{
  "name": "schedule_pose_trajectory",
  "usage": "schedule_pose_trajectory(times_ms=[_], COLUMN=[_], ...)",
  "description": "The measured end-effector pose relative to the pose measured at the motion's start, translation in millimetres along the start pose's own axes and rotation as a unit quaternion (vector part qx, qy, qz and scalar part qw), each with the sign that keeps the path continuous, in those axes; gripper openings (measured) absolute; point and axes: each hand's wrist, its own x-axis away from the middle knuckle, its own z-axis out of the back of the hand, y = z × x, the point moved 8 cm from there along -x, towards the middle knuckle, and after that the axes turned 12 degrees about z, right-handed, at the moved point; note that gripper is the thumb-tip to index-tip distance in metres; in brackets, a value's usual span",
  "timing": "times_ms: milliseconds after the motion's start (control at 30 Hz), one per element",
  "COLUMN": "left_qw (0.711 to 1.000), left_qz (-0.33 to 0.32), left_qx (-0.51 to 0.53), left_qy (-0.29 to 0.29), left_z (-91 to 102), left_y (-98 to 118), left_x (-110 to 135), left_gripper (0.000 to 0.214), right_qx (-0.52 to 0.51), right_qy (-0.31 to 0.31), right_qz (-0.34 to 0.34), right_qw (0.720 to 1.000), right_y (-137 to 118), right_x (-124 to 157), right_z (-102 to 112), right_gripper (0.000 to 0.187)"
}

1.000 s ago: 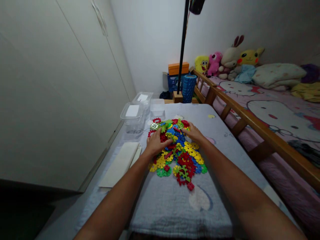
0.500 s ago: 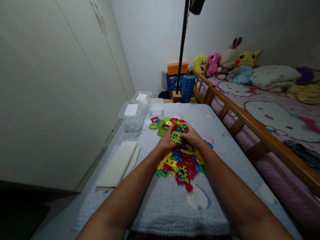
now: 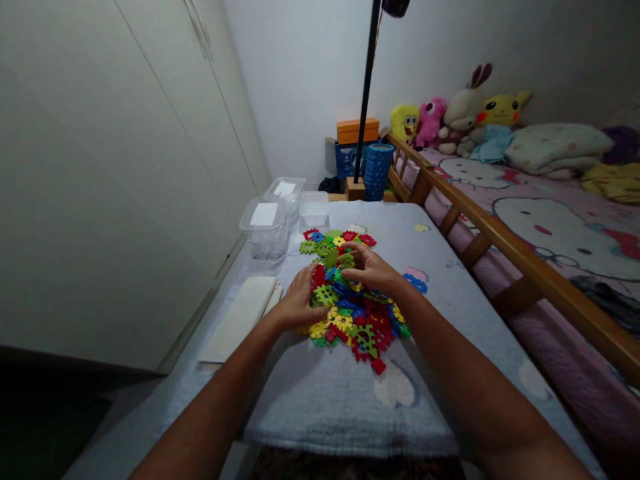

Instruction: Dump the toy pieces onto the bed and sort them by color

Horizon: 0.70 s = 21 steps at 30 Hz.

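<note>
A heap of flat plastic interlocking building pieces (image 3: 343,321) in red, yellow, green and blue covers the middle of the table. My left hand (image 3: 299,301) lies along the heap's left side, fingers stretched and thumb spread, beside a light-green square piece (image 3: 325,295). Over the upper right of the pile is my right hand (image 3: 376,271). Its fingers are curved and its thumb stands apart; green pieces show in the gap, with no firm grip visible. A red piece (image 3: 379,366) lies at the near edge of the heap, and a blue ring-shaped piece (image 3: 415,283) sits off to the right.
Clear plastic boxes (image 3: 265,233) stand at the table's back left, two bearing white labels. A folded cream-coloured item (image 3: 240,323) lies on the left of the cloth (image 3: 320,407). A wooden bed rail (image 3: 480,250) runs along the right, and a black pole (image 3: 367,93) rises behind the table.
My hands were close together around a bunch of pieces, including a green square. They have moved apart, the left hand leftward with fingers opened, and the pieces are back on the heap.
</note>
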Motion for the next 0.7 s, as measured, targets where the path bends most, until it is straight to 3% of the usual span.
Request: schedule_pose_trajectory(times_ms=[100, 200, 333, 400, 500, 700], left_qw=[1.0, 0.999, 0.998, 0.998, 0.999, 0.999], left_qz=[-0.008, 0.013, 0.035, 0.034, 0.001, -0.042], left_qx=[-0.013, -0.038, -0.057, -0.055, -0.036, 0.017], left_qy=[-0.023, -0.031, -0.02, -0.017, -0.005, 0.017], left_z=[-7.1, -19.3, -31.8, -35.0, -35.9, -42.4], left_y=[-7.6, -15.4, -15.0, -8.9, 7.4, 29.9], left_x=[21.9, 33.9, 32.8, 27.8, 19.4, 2.9], left_gripper=[0.126, 0.14, 0.142, 0.139, 0.13, 0.116], right_qx=[0.07, 0.224, 0.39, 0.42, 0.443, 0.419], right_qy=[0.002, 0.004, -0.063, -0.093, -0.112, -0.072], right_qz=[-0.002, 0.006, -0.021, -0.068, -0.077, -0.007], right_qw=[0.998, 0.975, 0.918, 0.9, 0.886, 0.905], right_y=[-5.3, -5.8, 18.2, 38.9, 55.4, 47.2], right_x=[15.5, 43.2, 95.3, 120.7, 141.3, 126.3], right_z=[17.5, 50.0, 74.2, 75.7, 64.1, 40.3], right_gripper=[0.065, 0.072, 0.114, 0.129, 0.138, 0.128])
